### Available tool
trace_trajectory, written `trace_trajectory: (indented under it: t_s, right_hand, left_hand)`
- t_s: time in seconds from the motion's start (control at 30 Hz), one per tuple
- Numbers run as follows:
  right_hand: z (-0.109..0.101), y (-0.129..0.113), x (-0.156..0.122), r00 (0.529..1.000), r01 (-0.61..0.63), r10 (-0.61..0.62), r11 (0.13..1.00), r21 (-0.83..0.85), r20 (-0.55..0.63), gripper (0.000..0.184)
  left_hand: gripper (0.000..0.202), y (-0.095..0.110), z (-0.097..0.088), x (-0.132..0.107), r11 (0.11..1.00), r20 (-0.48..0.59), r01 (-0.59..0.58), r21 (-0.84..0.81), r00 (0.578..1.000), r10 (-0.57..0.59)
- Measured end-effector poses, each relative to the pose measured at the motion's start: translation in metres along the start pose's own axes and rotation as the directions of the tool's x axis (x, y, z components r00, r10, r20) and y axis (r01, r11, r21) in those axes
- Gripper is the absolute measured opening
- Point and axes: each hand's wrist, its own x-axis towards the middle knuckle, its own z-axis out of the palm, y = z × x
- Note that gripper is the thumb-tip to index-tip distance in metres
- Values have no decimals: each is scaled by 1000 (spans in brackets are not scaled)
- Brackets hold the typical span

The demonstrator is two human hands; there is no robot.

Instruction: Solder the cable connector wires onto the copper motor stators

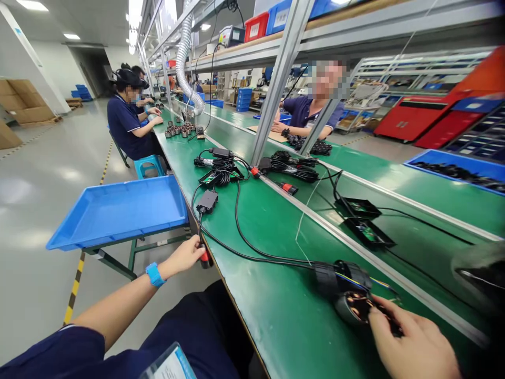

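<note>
My left hand [185, 258] reaches past the table's front edge, its fingers closed on a red-and-black cable connector [205, 257]. The cable from it runs up to a small black box [207, 201] on the table. At the lower right, my right hand [414, 337] pinches the rim of a round metal-shelled part with copper-coloured contacts [353, 305]. Right behind that part lies a thick black cylindrical plug housing [329, 279], with two black cables entering it and thin blue and yellow wires [351, 281] coming out.
Coiled black cables [224, 171] lie farther up the green table [268, 226]. Open black boxes with circuit boards [369, 231] sit beyond a metal rail. A blue tray [126, 208] stands at the left. Co-workers sit along the bench, one person [303, 113] across from me.
</note>
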Motion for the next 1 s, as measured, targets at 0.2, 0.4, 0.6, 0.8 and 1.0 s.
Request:
trace_trajectory:
  t_s: [0.2,0.4,0.6,0.8,1.0]
  right_hand:
    - [-18,-29,1,986,-134,136,991,-25,98,49]
    - [-20,-37,-2,982,-171,170,985,4,86,53]
    - [-21,-39,-4,992,-128,127,991,41,19,51]
    - [-19,-38,-11,994,-100,102,994,43,-31,45]
    - [-19,-38,-13,995,-74,77,996,52,-67,41]
  left_hand:
    - [15,30,-13,10,990,116,8,-144,993,9]
    - [25,78,5,25,936,191,-50,-348,974,123]
    - [29,129,59,60,954,395,-203,-219,876,277]
    - [16,157,61,69,895,718,-445,39,635,285]
    - [29,173,11,120,779,572,-591,209,720,393]
